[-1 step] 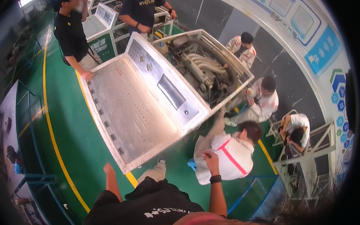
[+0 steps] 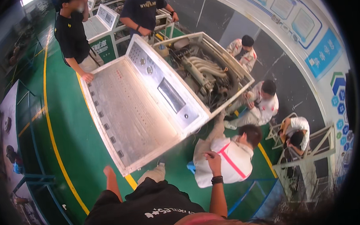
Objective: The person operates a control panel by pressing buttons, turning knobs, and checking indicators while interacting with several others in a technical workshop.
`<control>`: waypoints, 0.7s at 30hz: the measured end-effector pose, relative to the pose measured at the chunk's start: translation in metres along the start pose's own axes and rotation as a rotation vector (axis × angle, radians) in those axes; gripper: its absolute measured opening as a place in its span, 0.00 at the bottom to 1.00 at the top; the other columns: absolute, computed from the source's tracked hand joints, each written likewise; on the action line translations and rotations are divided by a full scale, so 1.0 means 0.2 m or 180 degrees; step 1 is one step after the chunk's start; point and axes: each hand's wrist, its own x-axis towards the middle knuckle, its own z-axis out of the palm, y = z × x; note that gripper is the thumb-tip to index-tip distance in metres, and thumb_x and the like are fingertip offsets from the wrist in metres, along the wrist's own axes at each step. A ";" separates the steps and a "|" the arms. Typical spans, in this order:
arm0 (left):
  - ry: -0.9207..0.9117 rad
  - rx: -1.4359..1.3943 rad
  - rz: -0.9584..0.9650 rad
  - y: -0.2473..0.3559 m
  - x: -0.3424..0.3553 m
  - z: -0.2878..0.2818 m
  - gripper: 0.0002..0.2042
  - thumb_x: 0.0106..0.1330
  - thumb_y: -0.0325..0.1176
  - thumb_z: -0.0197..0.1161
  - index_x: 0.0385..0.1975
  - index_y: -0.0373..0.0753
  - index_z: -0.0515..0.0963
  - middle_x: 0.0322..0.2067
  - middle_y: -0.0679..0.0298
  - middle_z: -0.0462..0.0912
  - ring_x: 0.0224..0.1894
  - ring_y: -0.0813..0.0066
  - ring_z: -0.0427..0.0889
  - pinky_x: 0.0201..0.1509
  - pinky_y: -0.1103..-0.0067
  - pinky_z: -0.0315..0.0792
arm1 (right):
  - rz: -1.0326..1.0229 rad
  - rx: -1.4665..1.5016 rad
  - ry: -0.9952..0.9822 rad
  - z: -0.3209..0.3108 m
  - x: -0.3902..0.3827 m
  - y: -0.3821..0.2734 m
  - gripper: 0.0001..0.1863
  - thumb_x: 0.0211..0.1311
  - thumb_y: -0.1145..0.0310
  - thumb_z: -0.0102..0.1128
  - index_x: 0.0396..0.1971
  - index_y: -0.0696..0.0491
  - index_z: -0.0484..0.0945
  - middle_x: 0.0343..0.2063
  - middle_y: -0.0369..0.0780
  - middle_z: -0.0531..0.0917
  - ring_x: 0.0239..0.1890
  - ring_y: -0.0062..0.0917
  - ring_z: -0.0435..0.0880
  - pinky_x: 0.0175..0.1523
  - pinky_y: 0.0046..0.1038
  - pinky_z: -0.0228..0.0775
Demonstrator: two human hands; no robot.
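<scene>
The person's left hand (image 2: pixel 108 171) hangs low with the arm bent, the fingers drawn together in a loose clench, holding nothing. It sits just below the near corner of the big metal training bench (image 2: pixel 135 115), close to its rim but not touching it. The right hand (image 2: pixel 212 158) is raised on a straight forearm with a dark wristband (image 2: pixel 217 179) at the wrist; the fingers curl in, and whether they pinch anything I cannot tell. That hand shows against the white back of a crouching person (image 2: pixel 228 159), though contact is unclear.

The bench is a wide tilted panel, its flat grey face dotted with small sockets, and a raised control strip (image 2: pixel 164 86) with round gauges and a dark window runs along its far side. Behind that strip an open frame holds an engine (image 2: pixel 204 76), its pale ribbed tubes lying inside the frame walls.

2 more people in white crouch at the right of the frame, a 3rd sits by a railing, and 2 in dark shirts stand at the far end.
</scene>
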 end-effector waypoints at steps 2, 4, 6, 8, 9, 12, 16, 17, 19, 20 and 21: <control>0.0096 0.0889 0.0430 0.15 -0.13 0.02 0.13 0.59 0.28 0.45 0.24 0.32 0.77 0.23 0.54 0.79 0.24 0.62 0.79 0.26 0.70 0.71 | 0.0052 0.0194 0.0146 -0.08 0.12 -0.08 0.07 0.52 0.75 0.57 0.31 0.61 0.78 0.26 0.37 0.81 0.28 0.19 0.78 0.34 0.19 0.70; 0.0174 0.2482 0.1307 0.20 -0.21 0.02 0.13 0.59 0.28 0.46 0.22 0.32 0.78 0.22 0.54 0.79 0.24 0.61 0.79 0.26 0.70 0.72 | 0.0154 0.0706 0.0622 -0.09 0.29 -0.18 0.07 0.52 0.75 0.58 0.31 0.61 0.77 0.26 0.39 0.81 0.28 0.19 0.79 0.35 0.19 0.70; 0.0824 0.2429 0.1227 0.19 -0.21 0.06 0.14 0.59 0.28 0.45 0.18 0.33 0.78 0.20 0.55 0.79 0.24 0.61 0.79 0.25 0.71 0.72 | -0.0072 0.0705 0.0649 -0.04 0.49 -0.25 0.07 0.52 0.76 0.58 0.31 0.61 0.76 0.26 0.39 0.81 0.28 0.19 0.78 0.36 0.18 0.70; 0.0813 0.2428 0.1037 0.29 -0.28 0.12 0.13 0.59 0.28 0.45 0.20 0.32 0.78 0.22 0.53 0.79 0.25 0.59 0.80 0.27 0.69 0.72 | -0.0253 0.0664 0.0744 -0.02 0.66 -0.29 0.06 0.51 0.76 0.58 0.30 0.61 0.76 0.27 0.39 0.81 0.28 0.18 0.78 0.36 0.17 0.69; 0.0763 0.2456 0.0879 0.33 -0.31 0.12 0.13 0.59 0.28 0.45 0.21 0.32 0.78 0.23 0.51 0.79 0.27 0.56 0.80 0.29 0.68 0.72 | -0.0372 0.0614 0.0815 0.01 0.74 -0.31 0.06 0.52 0.75 0.58 0.30 0.60 0.76 0.27 0.39 0.81 0.28 0.18 0.78 0.36 0.17 0.68; 0.1100 0.0786 0.0347 0.53 -0.47 0.23 0.14 0.59 0.33 0.43 0.27 0.32 0.77 0.28 0.48 0.79 0.32 0.52 0.78 0.38 0.64 0.70 | -0.0415 0.0373 0.0964 0.07 0.89 -0.36 0.07 0.52 0.73 0.59 0.29 0.60 0.76 0.27 0.39 0.81 0.32 0.21 0.79 0.41 0.21 0.69; 0.0524 -0.0093 0.0354 0.78 -0.72 0.30 0.16 0.59 0.34 0.40 0.30 0.34 0.78 0.32 0.49 0.79 0.38 0.52 0.76 0.46 0.67 0.66 | -0.0673 -0.0155 0.0928 0.17 1.10 -0.32 0.06 0.51 0.72 0.59 0.28 0.58 0.77 0.27 0.41 0.81 0.30 0.25 0.79 0.38 0.23 0.69; 0.0379 -0.0055 0.0354 0.79 -0.75 0.32 0.17 0.59 0.34 0.40 0.31 0.34 0.78 0.33 0.49 0.79 0.39 0.53 0.76 0.47 0.67 0.66 | -0.0771 -0.0393 0.0898 0.21 1.14 -0.30 0.06 0.51 0.72 0.59 0.28 0.57 0.77 0.26 0.42 0.80 0.29 0.27 0.79 0.37 0.24 0.69; 0.0353 0.0279 0.0497 0.80 -0.79 0.36 0.18 0.60 0.34 0.39 0.32 0.32 0.78 0.31 0.49 0.79 0.37 0.55 0.76 0.46 0.69 0.66 | -0.0871 -0.0811 0.0972 0.26 1.19 -0.35 0.05 0.50 0.71 0.59 0.26 0.56 0.77 0.25 0.43 0.79 0.29 0.33 0.78 0.36 0.27 0.69; 0.0252 0.0108 0.0403 0.82 -0.81 0.38 0.19 0.59 0.34 0.38 0.33 0.32 0.78 0.34 0.49 0.79 0.40 0.54 0.75 0.48 0.68 0.65 | -0.1033 -0.0889 0.0953 0.25 1.22 -0.36 0.05 0.50 0.71 0.59 0.25 0.56 0.77 0.25 0.43 0.79 0.30 0.35 0.78 0.36 0.28 0.69; 0.0164 -0.0061 0.0287 0.82 -0.83 0.39 0.19 0.58 0.34 0.38 0.34 0.32 0.78 0.36 0.48 0.78 0.42 0.54 0.75 0.50 0.68 0.65 | -0.1199 -0.0967 0.0910 0.25 1.23 -0.37 0.05 0.50 0.71 0.59 0.24 0.56 0.77 0.25 0.42 0.79 0.30 0.36 0.77 0.36 0.30 0.69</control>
